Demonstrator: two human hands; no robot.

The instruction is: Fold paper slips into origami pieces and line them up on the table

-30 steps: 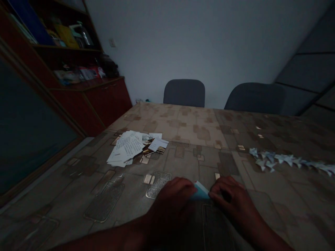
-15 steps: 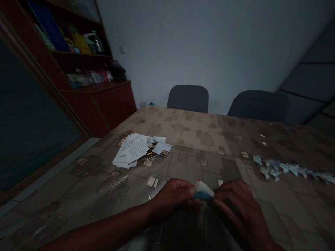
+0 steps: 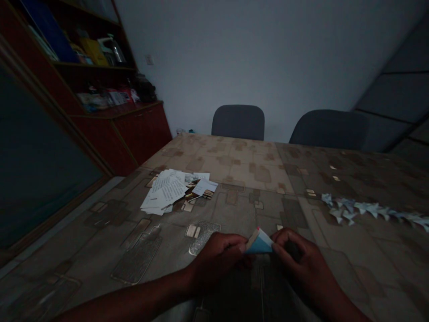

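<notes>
Between my two hands, just above the near part of the table, is a small folded piece of paper [image 3: 260, 244]. It is roughly triangular, blue on the face toward me, with white edges and a red speck at its top point. My left hand [image 3: 221, 254] pinches its left corner between thumb and fingers. On the opposite side, my right hand [image 3: 298, 257] grips the right corner with thumb and forefinger. Farther forward on the left lies a loose pile of printed paper sheets [image 3: 167, 190]. Folded paper shapes [image 3: 372, 209] sit in a cluster and row at the right.
A patterned cloth covers the table [image 3: 231, 161]. Two grey chairs, one in the middle [image 3: 237, 121] and one farther right [image 3: 330, 129], stand at its far edge. A reddish-brown cabinet [image 3: 144, 134] with filled shelves is at the left, against the wall [image 3: 268, 53].
The folded paper has turned so its blue face shows more, as a triangle. My right-hand fingers have shifted on its corner. The whole view has moved slightly.
</notes>
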